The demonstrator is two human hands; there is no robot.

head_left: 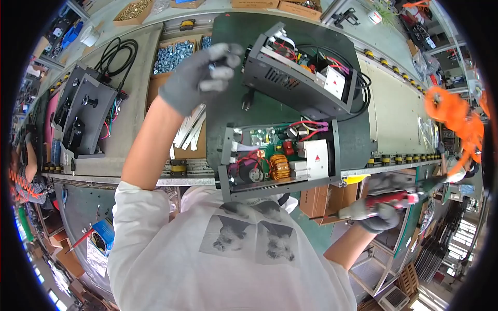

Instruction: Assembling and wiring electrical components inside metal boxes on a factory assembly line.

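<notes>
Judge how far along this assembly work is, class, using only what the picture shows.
Done: the near open grey metal chassis already holds boards and a copper coil.

In hand: the gloved right hand grips a red electric screwdriver; the gloved left hand pinches something small, unclear.

Left: both this and the far grey chassis lack covers.

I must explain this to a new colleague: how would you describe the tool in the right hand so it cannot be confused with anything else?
Start at the open metal box with circuit boards nearest the person. To its right, below the table edge, the gloved right hand grips a power screwdriver. It has a red body and a thin bit pointing left, unlike the orange coiled cable above.
</notes>
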